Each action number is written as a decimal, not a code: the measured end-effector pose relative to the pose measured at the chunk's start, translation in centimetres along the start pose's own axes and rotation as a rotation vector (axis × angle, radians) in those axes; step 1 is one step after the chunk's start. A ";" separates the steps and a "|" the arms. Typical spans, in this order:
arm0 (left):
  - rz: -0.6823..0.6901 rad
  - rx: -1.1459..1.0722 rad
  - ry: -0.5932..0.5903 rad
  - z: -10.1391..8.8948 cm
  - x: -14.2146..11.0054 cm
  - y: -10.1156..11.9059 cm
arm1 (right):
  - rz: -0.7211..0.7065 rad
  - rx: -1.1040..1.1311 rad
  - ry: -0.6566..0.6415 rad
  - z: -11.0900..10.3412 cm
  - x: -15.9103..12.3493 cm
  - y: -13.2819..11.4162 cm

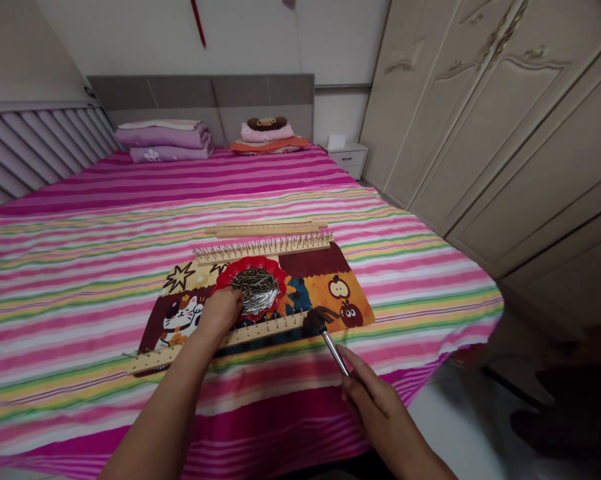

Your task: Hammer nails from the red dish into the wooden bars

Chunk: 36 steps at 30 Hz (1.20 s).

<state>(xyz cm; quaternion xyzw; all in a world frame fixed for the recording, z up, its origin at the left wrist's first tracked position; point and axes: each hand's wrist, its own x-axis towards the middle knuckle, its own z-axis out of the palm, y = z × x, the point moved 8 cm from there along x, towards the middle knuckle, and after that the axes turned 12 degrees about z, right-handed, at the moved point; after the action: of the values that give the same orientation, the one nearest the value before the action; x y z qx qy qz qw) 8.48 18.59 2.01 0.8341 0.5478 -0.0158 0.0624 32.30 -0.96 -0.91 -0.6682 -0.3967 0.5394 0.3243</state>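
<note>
A hammer (336, 352) is in my right hand (375, 400), gripped by its metal handle. The dark hammer head rests on or just over the right end of a wooden strip (265, 328) with a row of upright nails in it. My left hand (223, 310) is at the left rim of a red scalloped bowl (280, 273), its fingers curled together at the pile of nails (257, 290) inside. Whether a nail is between those fingertips is hidden. Underneath lies a patterned mat (353, 287) with a cartoon cat and apples.
Behind the bowl lies a second wooden strip (265, 250) set densely with upright nails. Farther back are more wooden strips (267, 230). Everything lies on a striped bedspread (420, 280). Folded bedding (167, 139) is by the headboard; a wardrobe (480, 120) stands right.
</note>
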 end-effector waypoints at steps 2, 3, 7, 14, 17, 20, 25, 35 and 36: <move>-0.002 -0.042 0.050 -0.5 -0.2 -0.5 | -0.002 0.014 0.005 0.0 0.0 -0.1; -0.016 -0.072 0.085 -0.8 -0.4 -0.8 | -0.007 0.022 0.011 0.0 0.0 -0.1; -0.140 -0.337 0.294 -2.8 -2.3 -1.9 | -0.029 0.048 0.017 0.2 0.0 0.2; -0.237 -1.094 0.456 0.2 -6.4 0.2 | -0.059 0.102 0.049 0.2 -0.4 0.0; -0.299 -1.225 0.427 3.3 -7.1 0.8 | -0.063 0.044 0.014 0.3 -0.6 -0.4; -0.353 -1.173 0.454 5.1 -7.8 0.6 | -0.059 0.008 -0.004 0.3 -0.6 -0.4; -0.384 -1.082 0.561 5.7 -8.5 1.0 | -0.053 -0.006 -0.004 0.3 -0.4 -0.1; -0.434 -1.014 0.584 6.0 -8.6 1.3 | -0.053 0.000 0.000 0.4 -0.4 -0.1; -0.428 -1.002 0.591 5.9 -8.6 1.3 | -0.057 0.001 0.000 0.4 -0.4 -0.1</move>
<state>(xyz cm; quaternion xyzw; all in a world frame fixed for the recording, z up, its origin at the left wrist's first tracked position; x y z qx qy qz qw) 6.47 9.50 -2.89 0.5444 0.6379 0.4627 0.2875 31.82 -1.28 -0.66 -0.6565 -0.4152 0.5303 0.3399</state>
